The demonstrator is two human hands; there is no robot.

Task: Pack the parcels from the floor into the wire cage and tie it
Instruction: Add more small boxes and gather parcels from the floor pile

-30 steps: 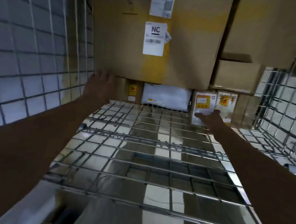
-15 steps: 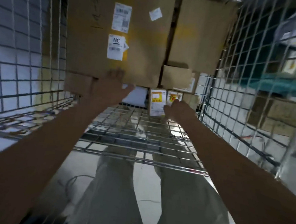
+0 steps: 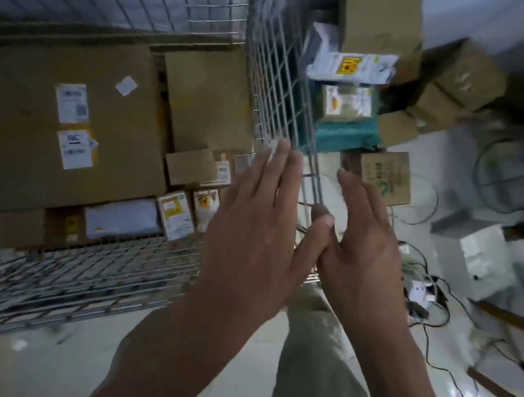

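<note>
We are in the middle of packing, and right now our hands carry nothing. Our left hand (image 3: pixel 251 226) is flat with its fingers straight, up in front of the wire cage (image 3: pixel 275 81). Our right hand (image 3: pixel 362 240) is also flat and holds nothing, just beside the left one, with the thumbs close together. Inside the cage some parcels are already stacked at the back: a big brown box (image 3: pixel 69 122) with white labels, another tall brown box (image 3: pixel 206 103) next to it, and small packets (image 3: pixel 175 218) with yellow stickers low down in a row. The front part of the cage floor (image 3: pixel 88 264) has bare wire showing. More parcels wait outside the cage on the right, in a pile (image 3: pixel 354 88) of boxes, with a teal packet (image 3: pixel 343 135) and a small brown box with green print (image 3: pixel 384 178) nearest to our right hand. We think the next move is to reach right, take hold of one of these parcels, and bring it round the cage wall into the free space at the front. We should watch for the loose cables (image 3: pixel 422 277) on the floor. Tying the cage comes later, we think, since parcels are left outside.
</note>
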